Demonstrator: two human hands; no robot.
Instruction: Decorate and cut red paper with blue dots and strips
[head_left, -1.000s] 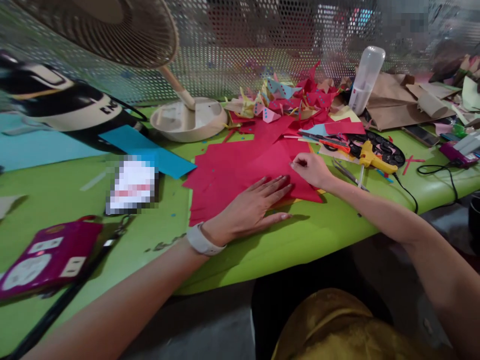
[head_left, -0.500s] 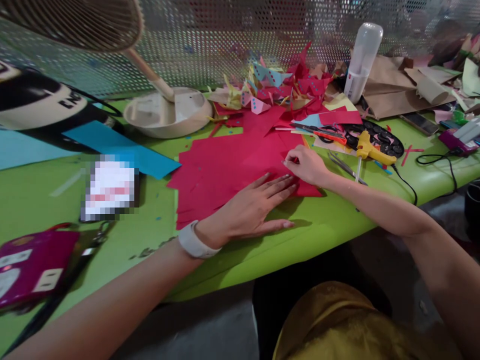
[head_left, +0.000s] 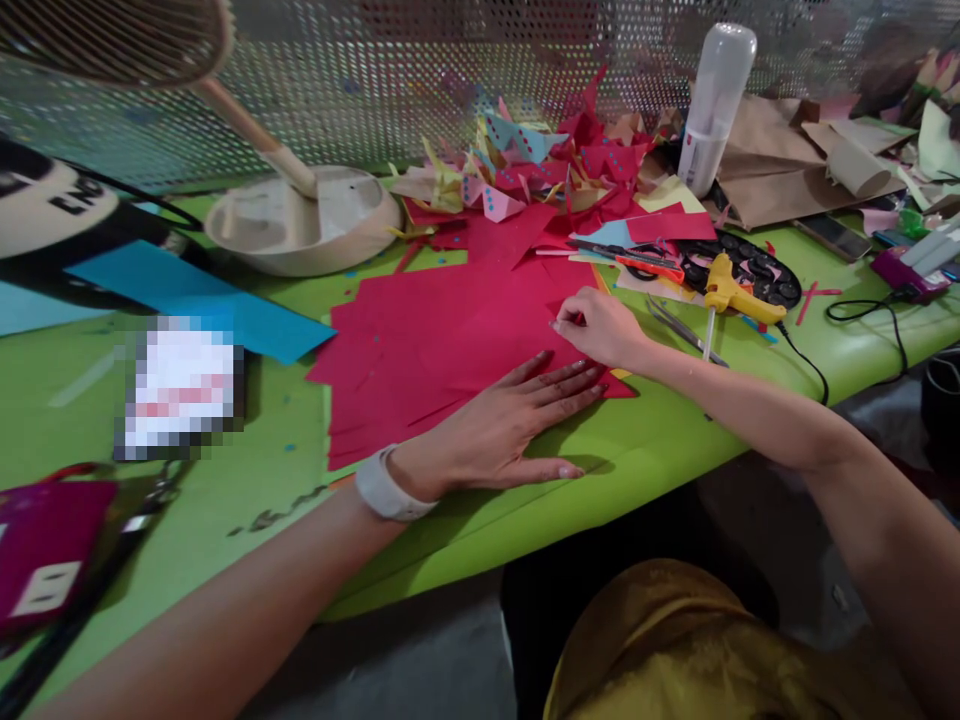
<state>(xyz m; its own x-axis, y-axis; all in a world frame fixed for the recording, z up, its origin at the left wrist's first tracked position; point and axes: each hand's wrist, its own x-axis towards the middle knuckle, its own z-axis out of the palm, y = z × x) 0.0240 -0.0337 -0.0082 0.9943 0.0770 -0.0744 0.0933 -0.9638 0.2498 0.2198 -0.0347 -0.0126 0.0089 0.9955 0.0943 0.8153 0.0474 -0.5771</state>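
Observation:
Several sheets of red paper (head_left: 420, 340) lie overlapping on the green table in front of me. My left hand (head_left: 517, 420) rests flat across their near edge, fingers stretched to the right and thumb apart. Just beyond its fingertips, my right hand (head_left: 600, 325) is closed in a pinch at the right side of the red paper. A small raised flap of the paper shows by those fingertips, though the exact edge they grip is partly hidden. To the right of this hand lie metal tweezers (head_left: 679, 325) and a yellow glue gun (head_left: 727, 290).
Folded paper shapes (head_left: 525, 160) are heaped behind the sheets. An orange-handled cutter (head_left: 637, 258), a white bottle (head_left: 716, 120) and brown paper (head_left: 780, 185) sit at the back right. Leftward are a round-based fan (head_left: 300, 225), a blue strip (head_left: 202, 300) and a purple power strip (head_left: 52, 550).
The camera view has shifted slightly, so the table things appear further left. My right hand's pinch has moved slightly left across the paper; my left hand stays flat.

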